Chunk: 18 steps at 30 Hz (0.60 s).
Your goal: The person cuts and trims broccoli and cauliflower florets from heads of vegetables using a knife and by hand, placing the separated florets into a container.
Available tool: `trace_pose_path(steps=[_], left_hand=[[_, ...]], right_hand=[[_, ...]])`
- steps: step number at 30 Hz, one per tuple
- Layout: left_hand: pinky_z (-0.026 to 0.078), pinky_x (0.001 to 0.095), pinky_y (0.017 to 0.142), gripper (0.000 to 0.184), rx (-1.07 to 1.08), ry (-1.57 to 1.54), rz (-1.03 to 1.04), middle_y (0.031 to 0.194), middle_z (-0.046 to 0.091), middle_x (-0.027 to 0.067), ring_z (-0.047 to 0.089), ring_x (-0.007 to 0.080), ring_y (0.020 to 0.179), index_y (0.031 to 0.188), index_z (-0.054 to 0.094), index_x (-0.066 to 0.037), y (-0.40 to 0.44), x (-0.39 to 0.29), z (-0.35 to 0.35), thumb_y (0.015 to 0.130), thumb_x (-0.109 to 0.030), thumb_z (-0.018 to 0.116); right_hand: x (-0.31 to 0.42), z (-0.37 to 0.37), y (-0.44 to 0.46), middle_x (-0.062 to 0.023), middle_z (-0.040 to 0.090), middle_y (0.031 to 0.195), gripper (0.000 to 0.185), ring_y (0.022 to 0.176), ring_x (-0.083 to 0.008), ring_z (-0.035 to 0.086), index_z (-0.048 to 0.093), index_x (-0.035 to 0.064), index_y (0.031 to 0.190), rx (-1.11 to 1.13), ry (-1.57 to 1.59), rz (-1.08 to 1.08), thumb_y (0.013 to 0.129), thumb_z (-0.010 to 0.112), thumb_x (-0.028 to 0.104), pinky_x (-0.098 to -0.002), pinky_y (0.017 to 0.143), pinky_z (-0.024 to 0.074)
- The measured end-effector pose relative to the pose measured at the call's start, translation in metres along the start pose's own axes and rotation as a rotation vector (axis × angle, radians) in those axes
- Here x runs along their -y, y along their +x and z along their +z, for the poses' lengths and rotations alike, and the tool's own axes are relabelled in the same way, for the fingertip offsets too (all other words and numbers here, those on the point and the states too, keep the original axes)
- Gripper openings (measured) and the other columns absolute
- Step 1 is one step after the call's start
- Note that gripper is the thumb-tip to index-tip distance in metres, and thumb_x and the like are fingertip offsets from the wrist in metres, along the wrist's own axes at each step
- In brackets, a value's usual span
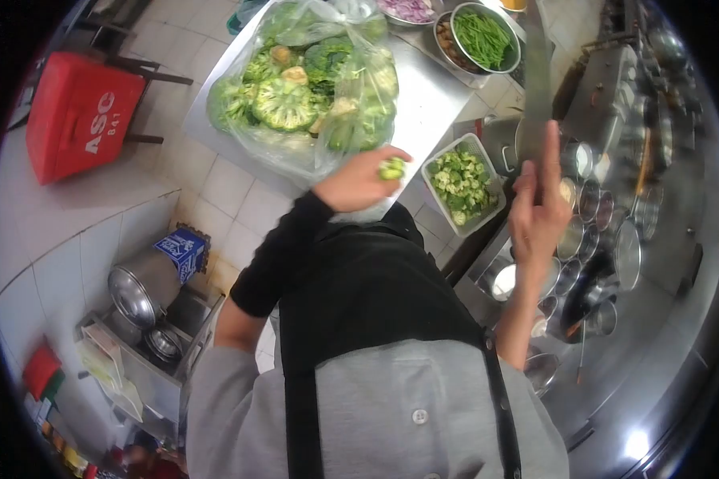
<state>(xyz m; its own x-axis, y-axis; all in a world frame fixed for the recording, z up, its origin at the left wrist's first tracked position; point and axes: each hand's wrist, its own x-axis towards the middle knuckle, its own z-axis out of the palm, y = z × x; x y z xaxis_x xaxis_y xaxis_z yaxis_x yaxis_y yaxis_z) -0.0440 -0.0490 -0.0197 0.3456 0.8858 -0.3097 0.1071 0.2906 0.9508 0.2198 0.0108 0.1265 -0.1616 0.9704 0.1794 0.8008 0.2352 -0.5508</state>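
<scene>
My left hand, in a black sleeve, is closed around a small green broccoli piece near the front edge of the white table. Just beyond it lies a large clear plastic bag filled with broccoli heads. My right hand grips a knife, its wide blade pointing up and away and its handle hidden in my fingers. Between my hands, lower than the blade, sits a white plastic basket of cut broccoli florets.
At the table's far right are a bowl of green beans and a bowl of chopped purple onion. Several metal bowls and pots crowd the counter on my right. A red box stands left, and a lidded pot lower left.
</scene>
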Motion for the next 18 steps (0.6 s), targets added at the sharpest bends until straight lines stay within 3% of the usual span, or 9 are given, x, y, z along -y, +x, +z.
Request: trace_pose_path(steps=[2,4,7,9,11,12,14,17,18], left_hand=[[0.056,0.0397,0.096,0.06,0.081,0.201,0.055,0.12,0.069,0.0149,0.068,0.0267,0.103,0.153,0.051,-0.002,0.041,-0.004,0.044,0.1,-0.023,0.073],[0.04,0.0464,0.123,0.086,0.071,0.156,0.126,0.151,0.056,0.0308,0.053,0.0389,0.145,0.166,0.031,0.003,0.081,0.023,0.099,0.101,-0.032,0.076],[0.036,0.0494,0.128,0.087,-0.12,0.449,0.26,0.16,0.048,0.0346,0.043,0.0452,0.154,0.167,0.031,0.003,0.068,-0.014,0.098,0.102,-0.034,0.076],[0.035,0.0508,0.128,0.074,-0.295,0.407,0.318,0.161,0.047,0.0332,0.043,0.0475,0.152,0.163,0.04,0.003,0.047,-0.05,0.041,0.102,-0.024,0.071],[0.034,0.049,0.127,0.07,-0.712,0.696,0.452,0.159,0.048,0.0276,0.045,0.0425,0.151,0.16,0.045,0.0,0.037,-0.031,-0.029,0.096,-0.011,0.07],[0.033,0.0495,0.127,0.071,-0.84,0.856,0.345,0.161,0.047,0.0257,0.042,0.0387,0.153,0.161,0.045,-0.002,0.021,-0.036,-0.07,0.094,-0.007,0.069],[0.033,0.0556,0.127,0.081,-1.037,1.007,0.071,0.158,0.049,0.0283,0.04,0.0467,0.151,0.164,0.042,-0.003,-0.007,0.002,-0.131,0.092,-0.018,0.077],[0.04,0.0517,0.123,0.09,-0.778,0.35,-0.091,0.157,0.051,0.0299,0.047,0.0444,0.147,0.168,0.037,-0.003,-0.032,0.005,-0.156,0.093,-0.026,0.083],[0.048,0.048,0.116,0.105,-0.75,0.445,-0.022,0.154,0.055,0.0289,0.056,0.0422,0.138,0.171,0.032,-0.003,-0.036,0.011,-0.159,0.089,-0.034,0.089]], right_hand=[[-0.013,-0.004,0.003,-0.0201,0.08,0.113,0.069,0.063,-0.017,0.06,0.048,0.0282,0.168,-0.102,0.042,-0.044,0.106,0.06,-0.001,-0.0327,0.066,0.0527],[-0.023,-0.009,-0.001,-0.0207,0.08,0.117,0.069,0.061,-0.0169,0.056,0.049,0.0283,0.168,-0.12,0.028,-0.06,0.106,0.06,-0.001,-0.033,0.064,0.0514],[-0.034,-0.011,-0.013,-0.0212,0.079,0.121,0.069,0.059,-0.0178,0.053,0.049,0.0283,0.168,-0.108,-0.008,-0.047,0.106,0.06,-0.001,-0.0336,0.062,0.0498],[-0.044,-0.011,-0.031,-0.0214,0.078,0.122,0.069,0.058,-0.0191,0.05,0.048,0.0283,0.168,-0.056,-0.008,0.05,0.106,0.06,-0.001,-0.0339,0.062,0.0491],[-0.05,-0.003,-0.045,-0.0223,0.077,0.12,0.068,0.056,-0.0201,0.046,0.048,0.0282,0.168,-0.065,0.046,0.122,0.107,0.06,0.0,-0.0337,0.06,0.0472],[-0.056,0.003,-0.051,-0.0225,0.077,0.119,0.068,0.056,-0.0198,0.046,0.048,0.0282,0.168,-0.072,0.053,0.134,0.107,0.06,0.0,-0.0335,0.06,0.047],[-0.057,0.011,-0.055,-0.0232,0.078,0.117,0.068,0.056,-0.0194,0.048,0.048,0.0281,0.168,-0.022,0.099,0.194,0.106,0.06,0.001,-0.0332,0.061,0.0476],[-0.045,0.025,-0.056,-0.0241,0.078,0.11,0.069,0.057,-0.0194,0.053,0.047,0.0278,0.168,0.025,0.177,0.219,0.106,0.06,0.001,-0.0328,0.063,0.0495],[-0.041,0.029,-0.055,-0.0234,0.078,0.1,0.069,0.059,-0.0207,0.059,0.047,0.0275,0.168,0.049,0.175,0.2,0.106,0.06,0.001,-0.0327,0.066,0.0516]])
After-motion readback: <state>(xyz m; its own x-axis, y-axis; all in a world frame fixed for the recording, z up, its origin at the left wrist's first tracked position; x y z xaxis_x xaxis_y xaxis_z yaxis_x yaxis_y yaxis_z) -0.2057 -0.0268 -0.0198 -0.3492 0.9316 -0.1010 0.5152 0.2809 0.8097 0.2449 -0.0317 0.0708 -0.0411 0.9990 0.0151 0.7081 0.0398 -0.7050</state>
